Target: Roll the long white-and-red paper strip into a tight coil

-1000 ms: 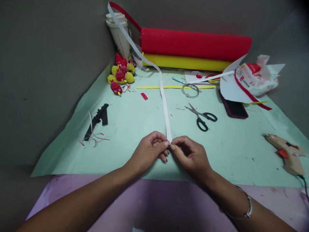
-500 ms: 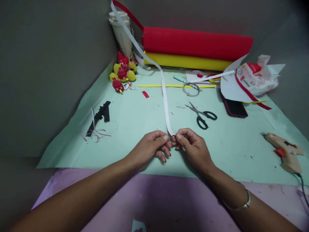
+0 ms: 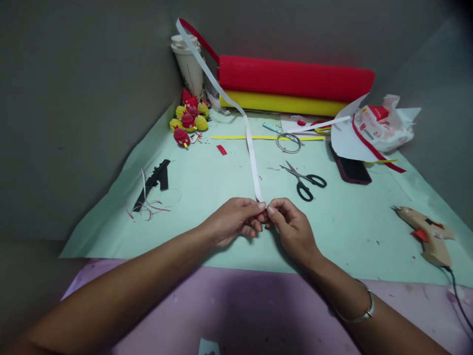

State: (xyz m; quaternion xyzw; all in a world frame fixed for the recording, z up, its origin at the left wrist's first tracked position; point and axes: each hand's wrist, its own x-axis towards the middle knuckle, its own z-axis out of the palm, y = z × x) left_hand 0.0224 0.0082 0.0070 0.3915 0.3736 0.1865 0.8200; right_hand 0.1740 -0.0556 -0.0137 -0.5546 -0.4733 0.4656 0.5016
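Observation:
A long paper strip (image 3: pixel 253 160), white on one face and red on the other, runs from my fingers up and back past the rolls, looping over near the cup. My left hand (image 3: pixel 234 221) pinches its near end between thumb and fingers. Right beside it, my right hand (image 3: pixel 294 228) is closed in a pinch at the very tip, which the fingertips hide. Scissors (image 3: pixel 303 177) with black handles lie partly spread to the right, beyond my right hand. A small red paper piece (image 3: pixel 221 150) lies left of the strip.
Red (image 3: pixel 295 76) and yellow (image 3: pixel 284 102) corrugated rolls lie at the back. Several small red and yellow figures (image 3: pixel 187 121) cluster by a cup (image 3: pixel 190 66). Black scraps (image 3: pixel 152 186) lie left; a tape ring (image 3: pixel 288 143), phone (image 3: pixel 351 167) and glue gun (image 3: pixel 424 231) lie right.
My left thumb has moved right onto the strip's end, close against my right fingertips. The red tip seen between the fingers before is now covered. The whole view has shifted slightly.

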